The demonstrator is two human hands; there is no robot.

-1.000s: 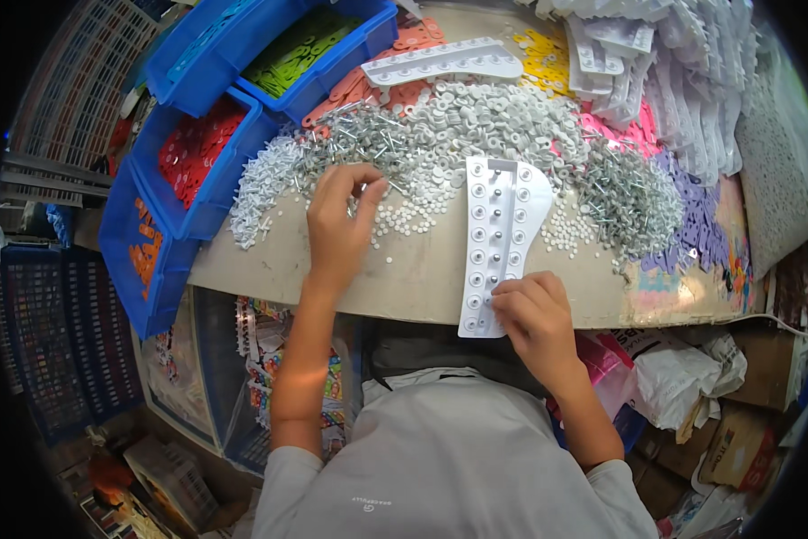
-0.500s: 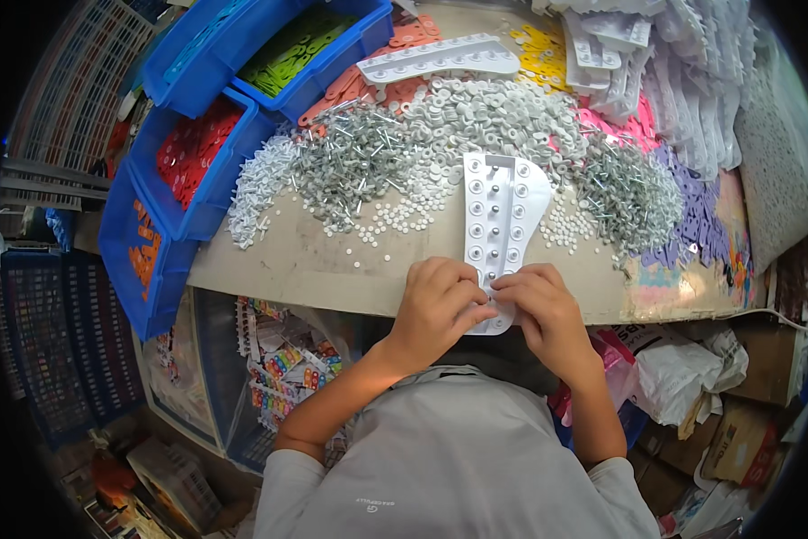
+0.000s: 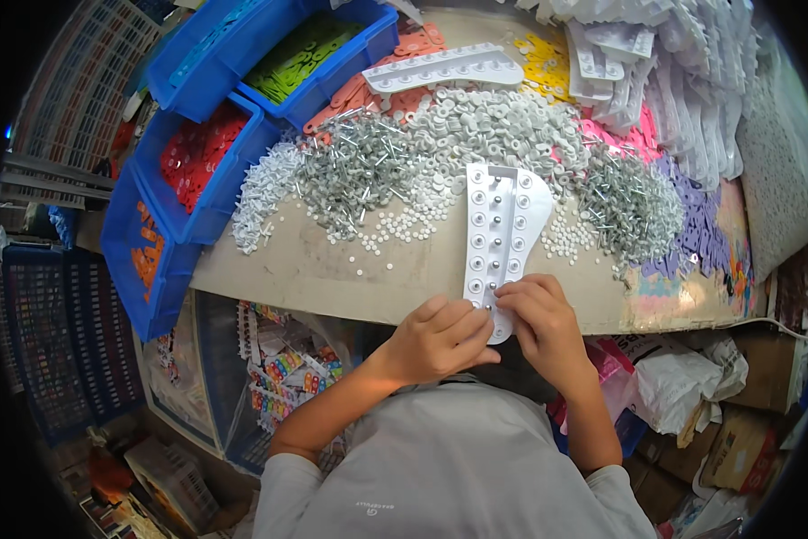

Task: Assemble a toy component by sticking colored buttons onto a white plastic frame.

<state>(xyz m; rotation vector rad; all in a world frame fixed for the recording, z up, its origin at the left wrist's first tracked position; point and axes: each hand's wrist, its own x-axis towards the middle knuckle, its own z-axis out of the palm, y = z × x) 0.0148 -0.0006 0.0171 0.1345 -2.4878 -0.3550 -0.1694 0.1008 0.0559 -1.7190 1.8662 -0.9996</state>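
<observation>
A long white plastic holder (image 3: 506,216) widens toward its far end and reaches over the table's front edge. Clear round studs line both its sides, and metal pins stand along its middle channel. My left hand (image 3: 441,340) is closed beside the holder's near end, its curled fingers hiding whatever they hold. On the right edge, my right hand (image 3: 547,322) bends around the holder, with fingertips by the nearer pins. Beyond it lie heaps of white plastic rings (image 3: 503,121) and metal pins (image 3: 354,166). A second white holder (image 3: 444,69) lies behind the rings.
Blue bins (image 3: 273,171) at the left hold red, green and orange plastic pieces. More pins (image 3: 633,202) and purple pieces (image 3: 698,225) lie at right, below stacked white holders (image 3: 682,90). Small white discs (image 3: 386,229) are scattered on the table (image 3: 332,287). A clear bag (image 3: 287,359) hangs below.
My left hand has dropped down from the holder's left edge toward its near end. My right hand has shifted slightly lower, as the holder and table also appear a little lower in view.
</observation>
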